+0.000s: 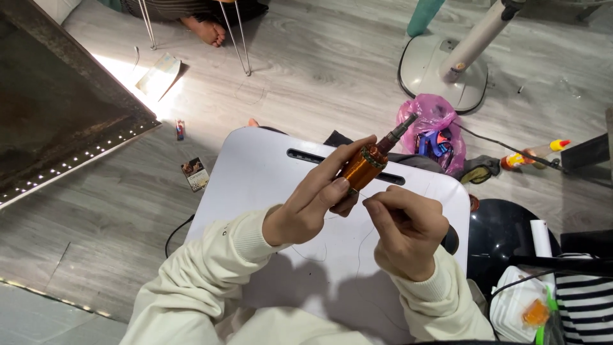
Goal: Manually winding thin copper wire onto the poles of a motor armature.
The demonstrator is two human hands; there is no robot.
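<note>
The left hand (303, 214) clamps the rigid, probably dense copper-wound motor armature (365, 165) by its body, while the right hand (408, 230) pinches its fragile thin wire (359, 246)

Both arms come in from the bottom in cream sleeves, elbows bent, forearms angling toward each other. Left hand (306, 211) is raised a bit, wrist cocked up, fingers and thumb stretched forward and wrapped in a pinch grip. Right hand (408, 230) sits just beside it and slightly lower, curled into a loose fist with thumb and index fingertip pressed together, knuckles facing up.
</note>
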